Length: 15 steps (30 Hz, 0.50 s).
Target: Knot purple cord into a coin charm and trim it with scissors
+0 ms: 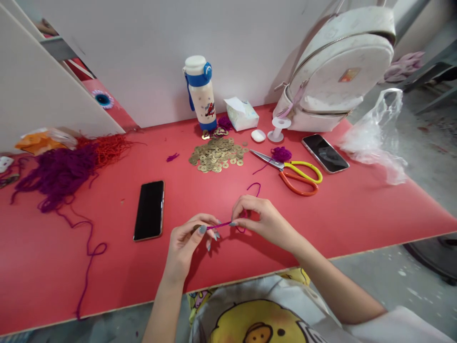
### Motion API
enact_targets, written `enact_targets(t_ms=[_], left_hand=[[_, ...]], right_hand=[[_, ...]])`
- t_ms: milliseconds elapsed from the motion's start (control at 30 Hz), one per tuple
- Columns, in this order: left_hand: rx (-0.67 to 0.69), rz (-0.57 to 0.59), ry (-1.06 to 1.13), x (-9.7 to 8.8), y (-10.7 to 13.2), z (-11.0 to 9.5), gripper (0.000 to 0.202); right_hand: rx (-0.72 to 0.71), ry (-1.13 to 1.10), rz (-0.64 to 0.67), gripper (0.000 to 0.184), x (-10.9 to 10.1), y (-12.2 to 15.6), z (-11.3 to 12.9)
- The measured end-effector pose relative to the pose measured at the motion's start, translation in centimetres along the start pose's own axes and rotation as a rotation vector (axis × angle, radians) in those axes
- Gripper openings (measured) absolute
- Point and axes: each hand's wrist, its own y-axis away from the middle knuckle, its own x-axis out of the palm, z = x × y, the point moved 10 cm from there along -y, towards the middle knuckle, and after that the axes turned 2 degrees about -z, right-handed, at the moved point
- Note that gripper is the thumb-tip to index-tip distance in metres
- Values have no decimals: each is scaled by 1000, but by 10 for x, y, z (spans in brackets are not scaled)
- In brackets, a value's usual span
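Note:
A purple yarn cord (220,225) is stretched between my two hands above the red table (214,190). My left hand (189,236) pinches one end of it, along with a brass-coloured coin (196,228) partly hidden by the fingers. With thumb and forefinger closed, my right hand (255,216) grips the cord farther right. A loose yarn tail (255,185) curls up behind the right hand. Beyond the hands lies a pile of holed brass coins (217,153). Scissors (291,166) with one yellow and one orange handle lie to the right of it.
Purple yarn (60,174) and red yarn (107,148) heap at the left. One phone (149,209) lies left of my hands, another phone (325,152) at the right. A bottle (203,97), tissue pack (243,116), spool (276,131), backpack (335,71) and plastic bag (374,138) stand behind.

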Motion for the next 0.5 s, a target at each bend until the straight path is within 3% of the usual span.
enact_targets(t_ms=[267, 500], left_hand=[[11, -17, 56, -3, 1, 1, 30], [12, 89, 237, 17, 0, -7, 30]], right_hand=[[1, -5, 0, 8, 2, -1, 0], [40, -105, 60, 8, 8, -2, 0]])
